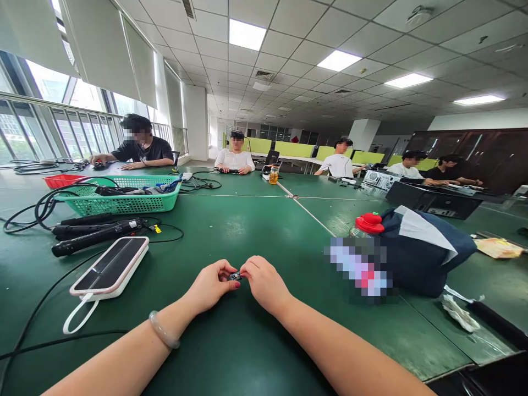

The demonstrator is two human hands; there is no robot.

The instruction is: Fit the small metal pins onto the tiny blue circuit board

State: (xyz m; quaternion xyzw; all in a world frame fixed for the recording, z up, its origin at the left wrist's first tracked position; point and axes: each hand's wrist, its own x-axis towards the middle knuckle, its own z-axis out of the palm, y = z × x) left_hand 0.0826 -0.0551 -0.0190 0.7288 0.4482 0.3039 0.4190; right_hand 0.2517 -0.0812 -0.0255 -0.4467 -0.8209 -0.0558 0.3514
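Note:
Above the green tabletop, in front of me, my left hand (211, 287) pinches a small dark part with silvery bits (235, 276) between thumb and fingers. It looks like a little electronic piece, too small to name exactly. My right hand (264, 283) has its fingertips pressed together at the right end of that same part. Its fingers partly hide what they grip. A pale bangle (164, 330) circles my left wrist.
Left of my hands lie a phone on a white power bank (111, 267), black handles (99, 234), cables and a green basket (119, 203). To the right stand a red-lidded jar (368, 223) and a dark bag (421, 253). Several people sit around the table (247, 220).

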